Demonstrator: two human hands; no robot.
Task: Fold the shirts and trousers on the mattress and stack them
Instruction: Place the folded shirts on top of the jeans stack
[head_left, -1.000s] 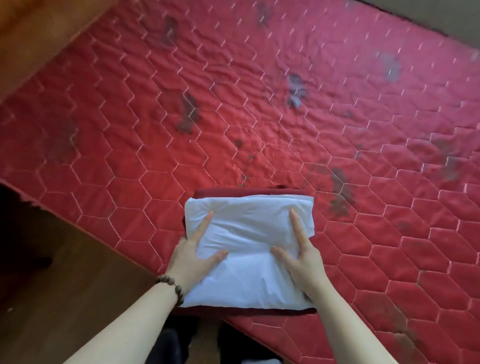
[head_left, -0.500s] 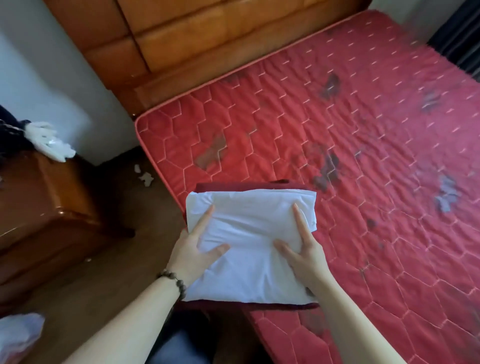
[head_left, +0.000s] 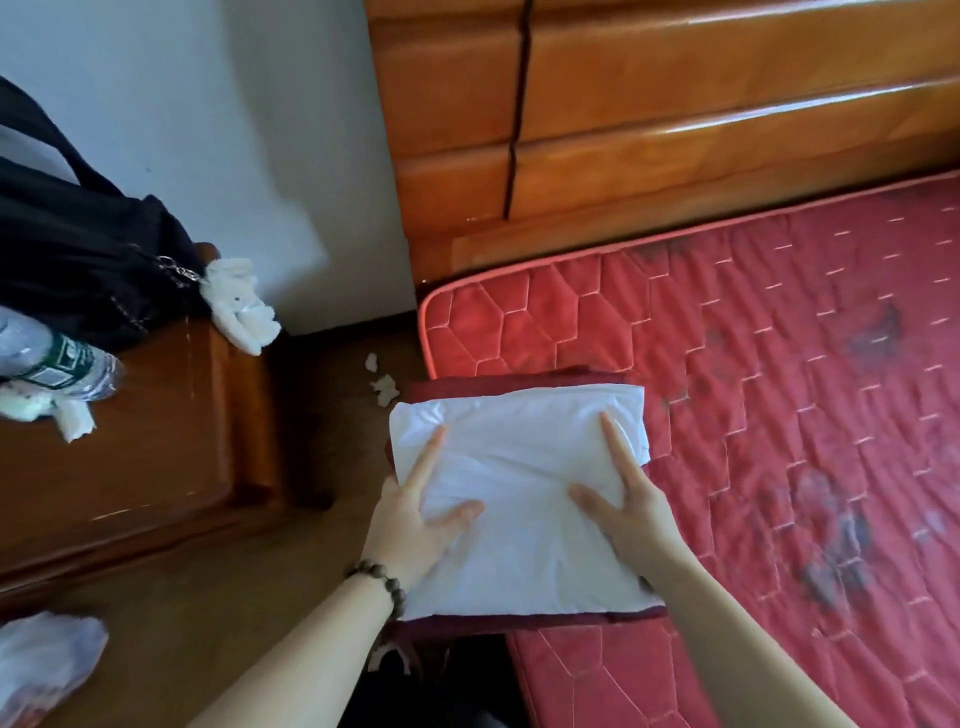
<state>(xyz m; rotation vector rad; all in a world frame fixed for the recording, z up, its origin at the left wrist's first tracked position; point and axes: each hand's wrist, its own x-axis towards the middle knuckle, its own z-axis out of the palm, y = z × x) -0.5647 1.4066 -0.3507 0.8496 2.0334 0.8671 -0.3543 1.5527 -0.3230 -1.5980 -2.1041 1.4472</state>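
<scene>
Here a folded white garment (head_left: 519, 499) atop a dark red one (head_left: 498, 387) is gripped at both sides by the left hand (head_left: 415, 525) and right hand (head_left: 628, 514), over the mattress (head_left: 779, 389) edge.

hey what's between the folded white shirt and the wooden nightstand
In the head view, bare wooden floor, with small white scraps near the white shirt; the nightstand stands apart.
</scene>
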